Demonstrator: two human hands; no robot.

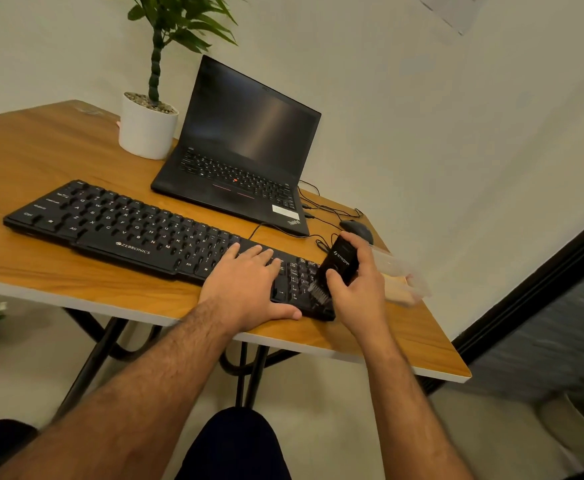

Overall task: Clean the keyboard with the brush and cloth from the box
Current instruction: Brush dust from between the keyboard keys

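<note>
We press our left hand, fingers flat and holding nothing, on the keyboard near its right end to steady it. Our right hand grips the brush, bristles down on the rightmost keys. Best to sweep in short strokes along the rows, keeping the bristles angled into the gaps. The keyboard reads ZEBRONICS; the laptop beyond says ThinkPad; the brush's logo is illegible.

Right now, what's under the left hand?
The left hand lies flat on the black keyboard, near its right end, covering several keys there. Those keys cannot be seen. The right hand holds the brush beside it.
</note>
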